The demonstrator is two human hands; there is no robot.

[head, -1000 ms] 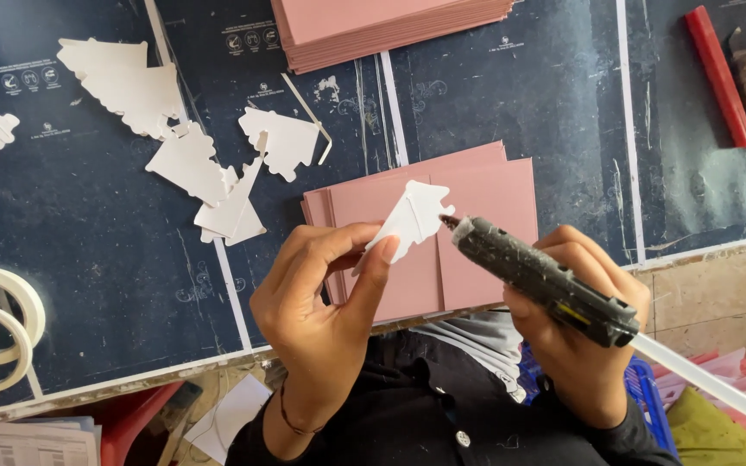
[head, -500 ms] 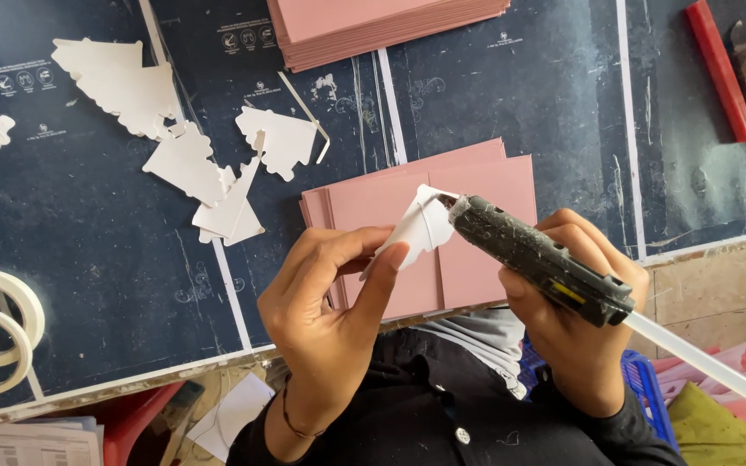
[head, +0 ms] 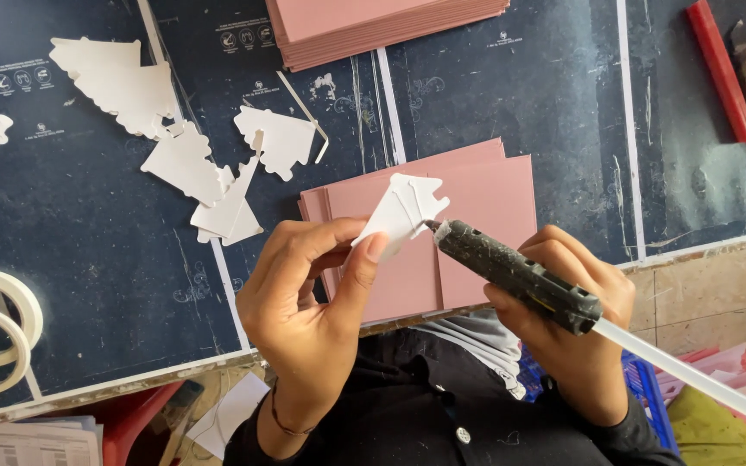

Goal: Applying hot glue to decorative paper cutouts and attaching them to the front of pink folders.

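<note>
Over the bench's near edge, the left hand (head: 308, 302) pinches a white cutout (head: 403, 211); the right hand (head: 576, 324) grips a glue gun (head: 511, 274), nozzle at the cutout's edge. Gluing underway; next needs a steady bead.

White paper cutout (head: 403, 211), black glue gun (head: 515, 276), pink card stack (head: 468, 250), red stick (head: 720, 69)

Bright, even daylight, soft and diffuse. Faint shadows only, under the white cutouts (head: 187, 160) and beneath the hands. Mild sheen across the dark mat (head: 88, 259), no hard glare. Sharp focus throughout; slight softness and stretch near the edges.
</note>
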